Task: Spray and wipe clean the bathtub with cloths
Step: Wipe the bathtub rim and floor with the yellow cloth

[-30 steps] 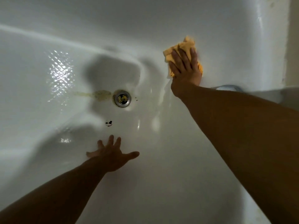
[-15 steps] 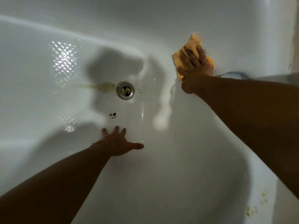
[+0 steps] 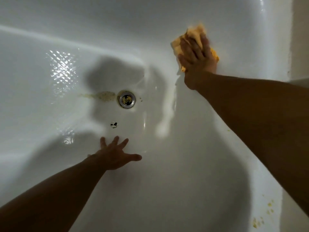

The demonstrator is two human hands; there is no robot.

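— What's changed in the last moment?

— The right hand has slid the cloth higher up the bathtub wall, away from the drain. Its fingers lie flat, pressing the cloth on the enamel. The left hand stays spread and empty on the tub floor, seemingly as a brace.

— So what's that mean?

— I'd say wiping is mid-stroke on the wall; the floor looks untouched.

— And the count?

— Two hands, one cloth, one drain, one yellow stain just beside it, one dark chip, and scattered yellow specks on the rim. No spray bottle in view.
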